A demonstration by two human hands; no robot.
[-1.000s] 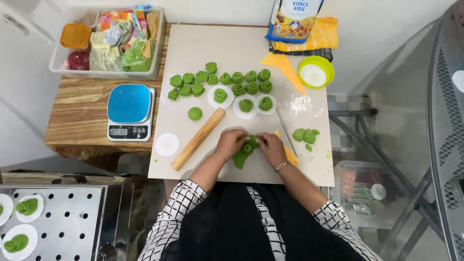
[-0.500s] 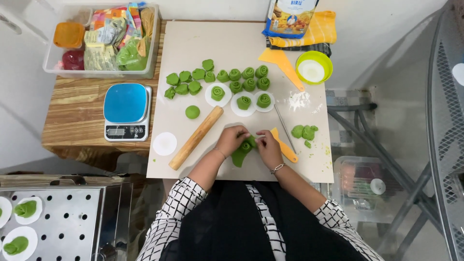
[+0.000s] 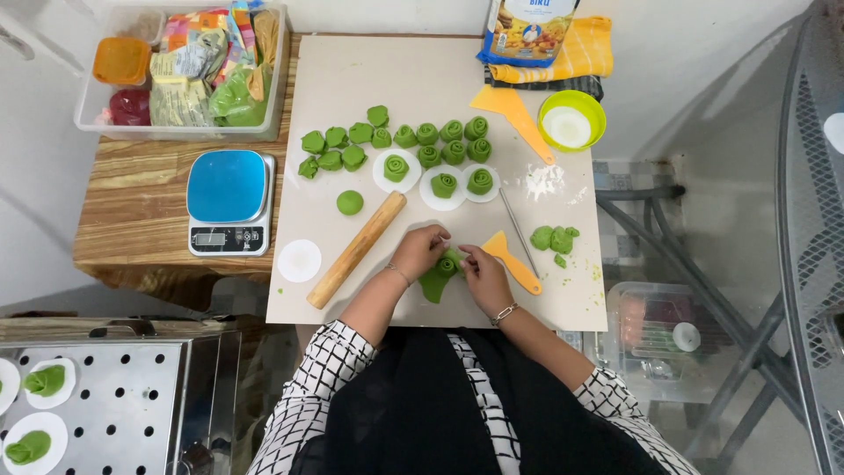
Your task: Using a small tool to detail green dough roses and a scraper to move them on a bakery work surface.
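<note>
A blue-and-yellow flour bag [image 3: 526, 31] stands at the bench's [image 3: 563, 303] far edge, and a clear tub of coloured packets [image 3: 189, 75] sits far left. Near the front edge, the left hand [image 3: 420, 252] and right hand [image 3: 482, 274] meet, fingers curled and pinching a green dough strip [image 3: 440, 277] that rests on the bench between them.

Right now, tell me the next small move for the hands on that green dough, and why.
Probably finish rolling the dough into a tight spiral. The left hand and right hand pinch its rolled top, while a flat tail hangs loose below. The rolls already made are fully wound.
</note>
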